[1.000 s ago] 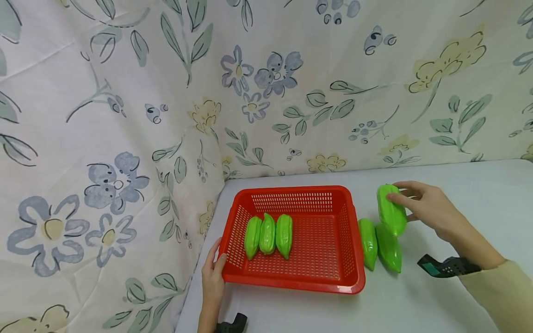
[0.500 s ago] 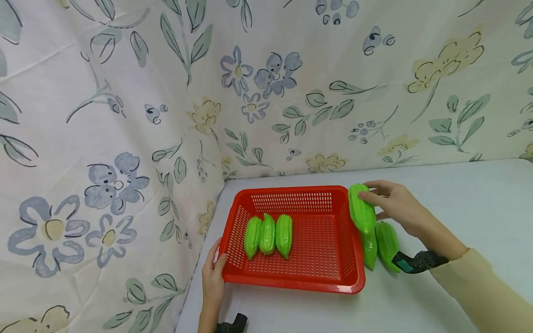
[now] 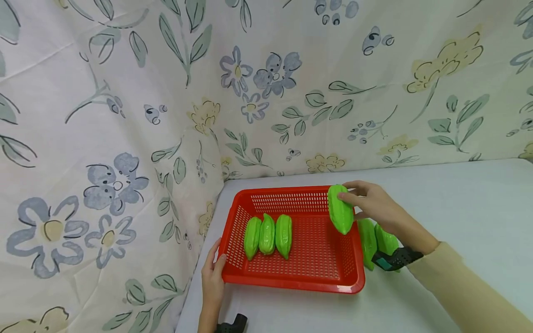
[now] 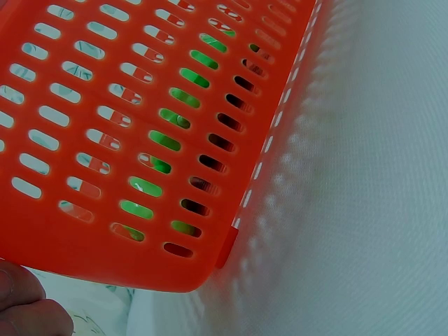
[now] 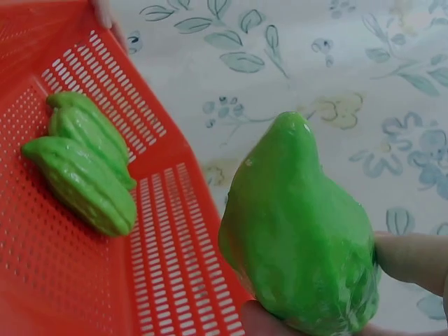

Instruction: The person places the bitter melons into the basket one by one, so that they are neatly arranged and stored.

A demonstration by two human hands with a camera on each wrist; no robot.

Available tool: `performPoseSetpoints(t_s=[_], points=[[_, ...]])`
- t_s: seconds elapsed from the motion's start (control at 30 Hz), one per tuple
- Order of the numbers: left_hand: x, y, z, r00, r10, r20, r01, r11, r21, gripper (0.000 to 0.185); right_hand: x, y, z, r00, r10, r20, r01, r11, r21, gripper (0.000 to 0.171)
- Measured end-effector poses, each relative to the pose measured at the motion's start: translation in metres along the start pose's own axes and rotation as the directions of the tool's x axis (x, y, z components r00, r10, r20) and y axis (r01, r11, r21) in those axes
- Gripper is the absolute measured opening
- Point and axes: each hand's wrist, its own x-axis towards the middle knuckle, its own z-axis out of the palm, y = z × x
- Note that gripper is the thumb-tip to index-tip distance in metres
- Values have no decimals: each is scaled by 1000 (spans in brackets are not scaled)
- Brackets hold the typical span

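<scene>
My right hand (image 3: 376, 206) pinches a glossy green ribbed fruit (image 3: 338, 212), shaped like a star fruit, between thumb and fingers. It hangs over the right part of a red plastic basket (image 3: 287, 284), tip pointing down in the head view. The right wrist view shows this held fruit (image 5: 290, 231) up close. At the basket's left side my left hand (image 3: 213, 273) grips the rim, thumb on top. Three matching green fruits (image 3: 267, 235) lie side by side in the basket's left half. Through the slots of the basket wall (image 4: 105, 150), green shows in the left wrist view.
Two more green fruits lie on the white table (image 3: 470, 208) just right of the basket, one (image 3: 366, 243) against its wall and another (image 3: 385, 238) partly behind the right wrist's black strap (image 3: 397, 259). A floral cloth (image 3: 291, 138) hangs behind and at left.
My right hand has carried the green fruit leftward, from above the fruits on the table to over the basket's right part. My left hand and the basket have stayed in place.
</scene>
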Motion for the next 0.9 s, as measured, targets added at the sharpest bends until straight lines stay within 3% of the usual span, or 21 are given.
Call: performPoseSetpoints(t_s=[0.9], points=[[-1,4,0,1000,17,5,-17,1000,-20,48,40,-19,53,994,9,113,-27,986,162,64]])
